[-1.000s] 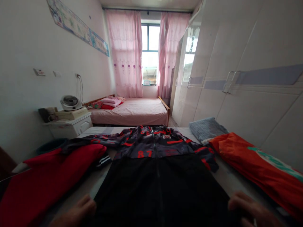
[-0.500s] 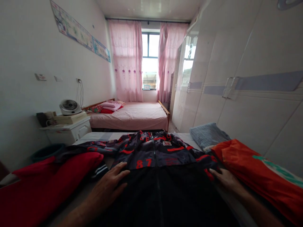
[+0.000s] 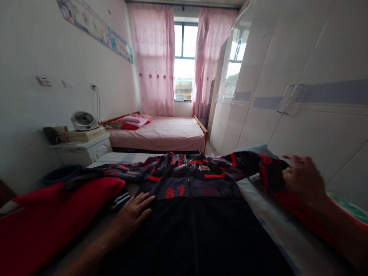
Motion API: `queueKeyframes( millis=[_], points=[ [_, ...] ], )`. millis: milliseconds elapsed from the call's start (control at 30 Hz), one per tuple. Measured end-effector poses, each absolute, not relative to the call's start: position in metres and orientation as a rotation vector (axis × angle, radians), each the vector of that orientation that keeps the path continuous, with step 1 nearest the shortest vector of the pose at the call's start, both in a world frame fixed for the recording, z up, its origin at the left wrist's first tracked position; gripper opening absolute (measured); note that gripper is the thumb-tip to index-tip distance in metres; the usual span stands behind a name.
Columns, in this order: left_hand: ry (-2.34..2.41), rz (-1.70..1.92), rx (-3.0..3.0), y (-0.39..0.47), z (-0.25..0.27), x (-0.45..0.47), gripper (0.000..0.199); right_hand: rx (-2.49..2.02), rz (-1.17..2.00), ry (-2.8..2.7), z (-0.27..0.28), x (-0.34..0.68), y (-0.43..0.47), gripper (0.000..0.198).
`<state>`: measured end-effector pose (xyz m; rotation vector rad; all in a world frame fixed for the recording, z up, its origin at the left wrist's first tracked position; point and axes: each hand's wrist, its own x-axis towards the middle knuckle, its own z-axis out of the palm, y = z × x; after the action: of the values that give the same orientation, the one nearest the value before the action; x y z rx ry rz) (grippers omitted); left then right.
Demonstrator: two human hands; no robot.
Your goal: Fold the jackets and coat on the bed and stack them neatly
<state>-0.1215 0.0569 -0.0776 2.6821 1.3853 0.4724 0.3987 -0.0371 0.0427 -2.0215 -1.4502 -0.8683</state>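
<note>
A dark zip-up jacket (image 3: 212,218) with red print and lettering on its upper part lies spread out in front of me, collar away from me. My left hand (image 3: 133,211) rests flat on the jacket's left edge, fingers stretched. Lifted off to the right, my right hand (image 3: 304,178) grips the jacket's right sleeve near its end, so the sleeve is raised and pulled outward. The other sleeve lies stretched out to the left, partly behind a bright red garment (image 3: 71,211).
An orange-red cloth with a green print (image 3: 347,207) and a folded blue-grey cloth (image 3: 255,147) lie at right, partly hidden by the sleeve. Beyond stand a pink-covered bed (image 3: 169,132), a nightstand (image 3: 86,151) with a fan (image 3: 84,120), and a white wardrobe (image 3: 264,126).
My right hand has lifted the right sleeve and drawn it up and out to the right. My left hand has stayed almost in place. The view has tilted slightly downward.
</note>
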Motion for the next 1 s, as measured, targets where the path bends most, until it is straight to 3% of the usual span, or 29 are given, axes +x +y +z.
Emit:
queueKeyframes(
  millis=[167, 233, 333, 500, 700, 800, 867, 1000],
  points=[
    [1.361, 0.678, 2.558, 0.073, -0.071, -0.128, 0.038, -1.678, 0.246, -2.187, -0.011, 0.291, -0.091, 0.017],
    [1.362, 0.701, 2.563, 0.082, -0.075, -0.130, 0.039, -1.612, 0.378, -2.282, -0.027, 0.253, -0.115, 0.027],
    [1.392, 0.677, 2.580, 0.090, -0.083, -0.132, 0.040, -1.479, 0.307, -2.422, -0.043, 0.218, -0.134, 0.044],
    [1.410, 0.633, 2.595, 0.091, -0.087, -0.133, 0.041, -1.409, 0.095, -2.482, -0.060, 0.206, -0.130, 0.022],
    [1.426, 0.566, 2.632, 0.087, -0.084, -0.131, 0.045, -1.415, 0.074, -2.449, -0.058, 0.204, -0.135, 0.019],
    [1.445, 0.562, 2.657, 0.085, -0.087, -0.128, 0.045, -1.245, -0.059, -2.467, -0.059, 0.187, -0.136, 0.043],
    [1.460, 0.568, 2.678, 0.084, -0.089, -0.125, 0.045, -1.150, -0.121, -2.468, -0.065, 0.170, -0.133, 0.047],
    [1.482, 0.571, 2.723, 0.084, -0.093, -0.124, 0.044, -1.193, -0.109, -2.367, -0.078, 0.140, -0.124, 0.017]
  ],
)
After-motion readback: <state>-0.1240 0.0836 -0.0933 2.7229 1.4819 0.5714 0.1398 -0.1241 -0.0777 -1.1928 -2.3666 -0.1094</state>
